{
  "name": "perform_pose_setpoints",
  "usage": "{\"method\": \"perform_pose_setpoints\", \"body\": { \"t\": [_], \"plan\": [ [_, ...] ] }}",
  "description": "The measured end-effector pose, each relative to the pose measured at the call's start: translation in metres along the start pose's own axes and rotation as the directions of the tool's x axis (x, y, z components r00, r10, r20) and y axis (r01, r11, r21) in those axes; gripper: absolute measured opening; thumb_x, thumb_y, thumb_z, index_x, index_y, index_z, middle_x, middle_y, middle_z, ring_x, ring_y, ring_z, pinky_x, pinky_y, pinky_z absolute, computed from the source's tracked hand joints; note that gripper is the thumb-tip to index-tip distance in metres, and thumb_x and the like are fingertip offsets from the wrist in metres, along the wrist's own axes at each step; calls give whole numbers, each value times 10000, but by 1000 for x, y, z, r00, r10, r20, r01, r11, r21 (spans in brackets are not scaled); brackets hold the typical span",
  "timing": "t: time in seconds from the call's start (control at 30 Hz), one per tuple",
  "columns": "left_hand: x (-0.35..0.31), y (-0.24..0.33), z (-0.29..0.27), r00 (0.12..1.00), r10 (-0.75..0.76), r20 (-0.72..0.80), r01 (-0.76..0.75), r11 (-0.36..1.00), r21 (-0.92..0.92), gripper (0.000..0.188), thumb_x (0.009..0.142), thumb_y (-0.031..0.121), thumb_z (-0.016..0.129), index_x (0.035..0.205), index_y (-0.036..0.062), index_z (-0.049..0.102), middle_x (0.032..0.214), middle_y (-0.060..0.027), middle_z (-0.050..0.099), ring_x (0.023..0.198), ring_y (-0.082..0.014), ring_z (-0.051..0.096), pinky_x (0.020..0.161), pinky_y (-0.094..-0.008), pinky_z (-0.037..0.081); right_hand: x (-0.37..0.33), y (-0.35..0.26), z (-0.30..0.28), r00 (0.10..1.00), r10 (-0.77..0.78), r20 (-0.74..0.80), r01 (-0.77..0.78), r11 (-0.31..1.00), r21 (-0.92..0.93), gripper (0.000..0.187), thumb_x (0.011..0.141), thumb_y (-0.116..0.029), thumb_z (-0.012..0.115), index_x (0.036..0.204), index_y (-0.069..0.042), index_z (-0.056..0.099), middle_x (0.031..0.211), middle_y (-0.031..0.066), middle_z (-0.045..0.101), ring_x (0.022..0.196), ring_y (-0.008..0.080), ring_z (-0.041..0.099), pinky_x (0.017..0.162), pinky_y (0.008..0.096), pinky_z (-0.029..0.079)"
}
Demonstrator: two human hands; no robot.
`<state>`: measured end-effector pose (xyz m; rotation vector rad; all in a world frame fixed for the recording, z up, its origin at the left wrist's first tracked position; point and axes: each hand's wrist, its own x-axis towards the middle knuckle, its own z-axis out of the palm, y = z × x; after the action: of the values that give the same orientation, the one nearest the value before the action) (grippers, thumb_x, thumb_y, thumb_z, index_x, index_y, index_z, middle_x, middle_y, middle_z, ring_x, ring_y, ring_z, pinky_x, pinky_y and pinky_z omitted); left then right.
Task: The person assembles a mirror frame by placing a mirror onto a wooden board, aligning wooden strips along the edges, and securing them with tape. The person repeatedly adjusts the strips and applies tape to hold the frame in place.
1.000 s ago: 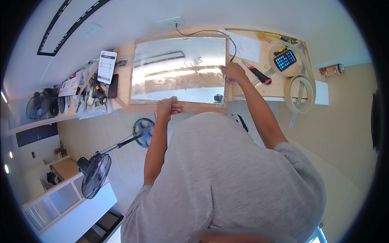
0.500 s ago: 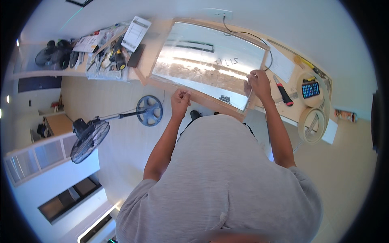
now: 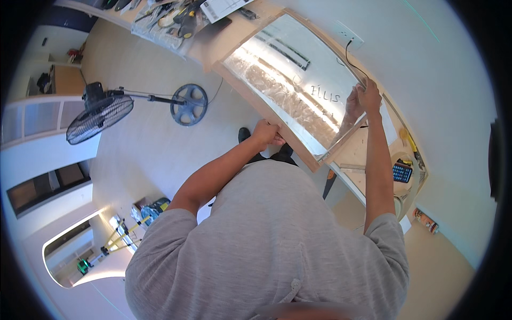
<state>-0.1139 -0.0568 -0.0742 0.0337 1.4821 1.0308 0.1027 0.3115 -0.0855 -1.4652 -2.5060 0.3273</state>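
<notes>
A mirror-like panel (image 3: 277,74) with dark handwriting on it lies in a light wooden frame (image 3: 256,106), slanting across the worktop, its near side reaching past the table edge. My left hand (image 3: 266,134) has its fingers curled at the frame's near side, close to my body. At the frame's right end, my right hand (image 3: 369,97) closes round the edge near the far corner, and its reflection shows in the panel. The fingertips of both hands are partly hidden.
Hand tools (image 3: 181,18) lie on plastic at the far left, beside a printed sheet (image 3: 221,7). A black cable (image 3: 352,57) runs from a wall outlet (image 3: 349,33) to behind the frame. At right are a phone (image 3: 402,172) and a tube (image 3: 425,221). A pedestal fan (image 3: 101,114) stands left.
My view has swung round, so the room appears turned clockwise. My left hand has shifted along the near side, my right hand toward the far right corner. The red-handled knife no longer shows.
</notes>
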Motion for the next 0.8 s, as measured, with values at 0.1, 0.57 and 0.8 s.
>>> {"method": "perform_pose_setpoints", "body": {
  "t": [0.1,0.57,0.8],
  "plan": [
    [-3,3,3,1000,-14,-22,13,999,-43,334,1026,175,590,1209,-85,486,962,-231,682,734,-301,738,603,-367,635,9,7,7,1000,-4,24,5,1000,-18,475,951,-345,629,1369,-121,600,1282,171,649,1184,386,624,993,529,489],
    [-11,-5,9,999,-40,19,39,999,28,369,1009,263,627,1193,-44,537,1015,-197,671,796,-284,729,672,-370,619,-76,-84,28,994,-77,-74,107,713,693,312,921,-141,694,1222,-68,651,1075,122,668,962,247,668,831,379,542],
    [-11,0,-2,996,-54,75,52,998,34,395,1005,271,639,1187,-67,548,994,-179,680,838,-267,723,720,-366,607,-107,-261,51,860,-505,73,328,655,681,405,922,-190,696,1298,-53,629,1261,173,631,1142,335,645,941,431,528]
  ]
}}
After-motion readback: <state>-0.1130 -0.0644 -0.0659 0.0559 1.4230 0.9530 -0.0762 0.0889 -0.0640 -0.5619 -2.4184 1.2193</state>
